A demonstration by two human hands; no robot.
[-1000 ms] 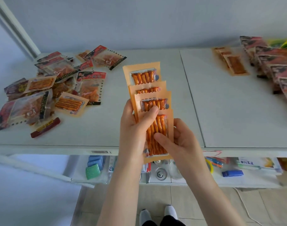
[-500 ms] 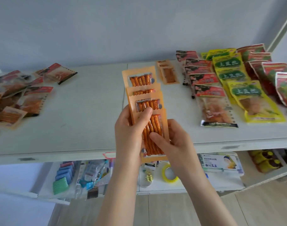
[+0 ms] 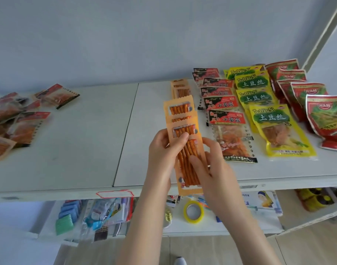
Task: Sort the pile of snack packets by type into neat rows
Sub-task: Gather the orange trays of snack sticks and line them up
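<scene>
Head view: fingers (image 3: 183, 137) of left hand (image 3: 161, 150) and right hand (image 3: 215, 169) grip fanned orange stick packets (image 3: 181, 109)

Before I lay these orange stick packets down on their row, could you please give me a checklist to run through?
1. Left hand grips the fanned orange stick packets: ok.
2. Right hand pinches them too: ok.
3. Held packets all one type: ok.
4. Matching orange row lies on the table, left of the red-and-black packet row: ok.
5. Free space at that row's near end: cannot tell, the held packets hide it.
6. Unsorted pile cleared of orange packets: not ok.
</scene>
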